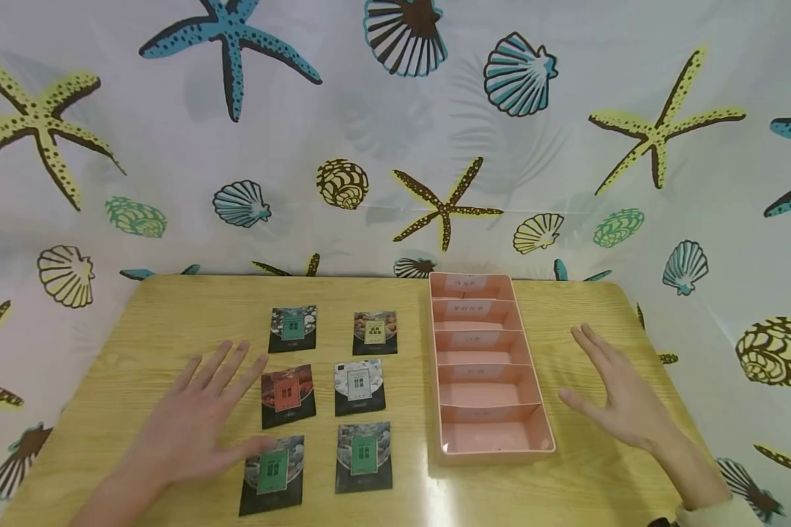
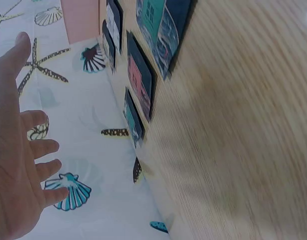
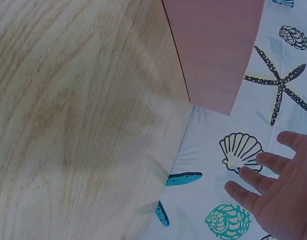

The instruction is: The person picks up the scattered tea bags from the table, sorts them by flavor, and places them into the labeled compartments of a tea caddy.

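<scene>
My left hand (image 1: 194, 421), fingers spread, hovers at the left of several dark tea-bag-like packets and holds nothing. Its thumb overlaps the edge of the lower-left packet with a green label (image 1: 273, 472) in the head view. Above that lie a red-labelled packet (image 1: 288, 396) and a teal-labelled packet (image 1: 293, 329). The second column has a yellow-labelled packet (image 1: 375, 333), a white-labelled packet (image 1: 359, 387) and another green-labelled packet (image 1: 364, 457). My right hand (image 1: 622, 399), fingers extended and empty, is to the right of a pink divided box (image 1: 435, 366).
The pink box has several compartments in a row, with pale labels on the dividers. Everything lies on a wood-grain table (image 1: 198, 307). Behind and beside it hangs a white cloth (image 1: 290, 132) printed with starfish and shells.
</scene>
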`<state>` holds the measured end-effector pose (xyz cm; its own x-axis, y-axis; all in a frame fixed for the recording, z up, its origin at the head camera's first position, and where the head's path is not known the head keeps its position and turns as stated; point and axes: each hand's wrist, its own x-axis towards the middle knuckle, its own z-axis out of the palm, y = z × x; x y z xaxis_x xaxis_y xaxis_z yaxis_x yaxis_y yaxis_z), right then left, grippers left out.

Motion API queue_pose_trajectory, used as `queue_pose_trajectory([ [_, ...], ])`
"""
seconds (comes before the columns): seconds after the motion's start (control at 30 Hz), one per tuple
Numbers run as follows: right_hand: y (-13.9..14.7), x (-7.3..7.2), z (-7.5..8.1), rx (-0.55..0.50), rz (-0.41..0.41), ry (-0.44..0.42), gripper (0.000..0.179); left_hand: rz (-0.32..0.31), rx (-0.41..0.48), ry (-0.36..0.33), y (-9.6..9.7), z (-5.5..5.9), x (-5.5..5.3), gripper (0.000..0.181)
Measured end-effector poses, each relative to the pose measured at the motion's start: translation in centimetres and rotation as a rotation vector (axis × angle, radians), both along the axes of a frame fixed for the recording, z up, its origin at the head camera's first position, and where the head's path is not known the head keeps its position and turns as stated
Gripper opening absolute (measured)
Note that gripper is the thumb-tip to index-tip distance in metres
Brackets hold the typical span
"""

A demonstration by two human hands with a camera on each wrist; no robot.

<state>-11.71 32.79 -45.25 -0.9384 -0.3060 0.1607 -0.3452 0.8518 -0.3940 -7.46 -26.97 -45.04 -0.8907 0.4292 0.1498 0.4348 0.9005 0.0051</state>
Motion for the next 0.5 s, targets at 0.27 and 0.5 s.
queue_pose_trajectory([
  [0.27, -0.6, -0.5, 0.4, -0.195, 0.007, -0.149, 0.08, 0.001, -0.009, -0.067, 1.7, 0.0, -0.1, 0.108],
  [0.5, -1.1, -1.1, 0.5, -0.394, -0.026, -0.36, 0.074, 0.01, -0.001, -0.118, 2.8, -0.1, -0.2, 0.101],
])
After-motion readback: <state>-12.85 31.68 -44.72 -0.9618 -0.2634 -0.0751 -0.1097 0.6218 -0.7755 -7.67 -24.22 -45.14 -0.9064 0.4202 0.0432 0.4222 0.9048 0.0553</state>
